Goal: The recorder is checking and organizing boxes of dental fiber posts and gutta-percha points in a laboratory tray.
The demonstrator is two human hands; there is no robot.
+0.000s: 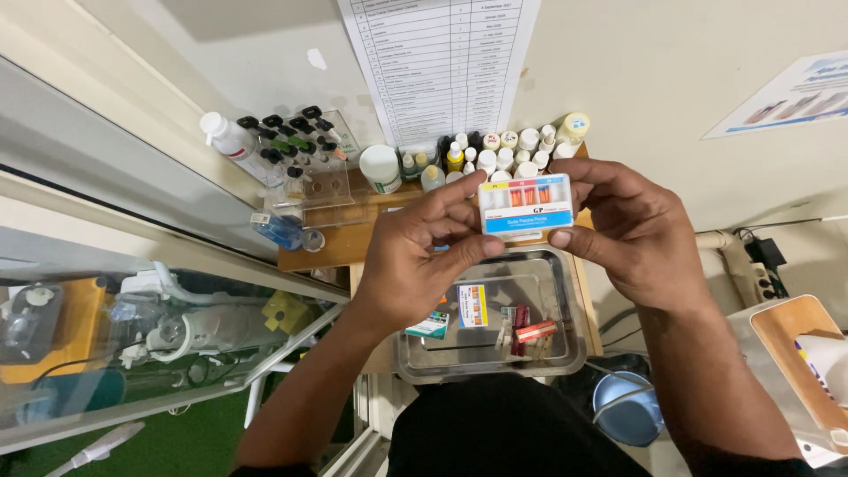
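The left hand (411, 265) and right hand (632, 234) each had a grip on 1 end of a small flat box (526, 205), held lifted above the steel tray (565, 358) on the desk (353, 243). Several small packets (473, 305) lay in the tray; bottles (503, 155) stood far behind.

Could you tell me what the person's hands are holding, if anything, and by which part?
Both hands hold a small flat box over the metal tray: the left hand grips its left end, the right hand its right end.
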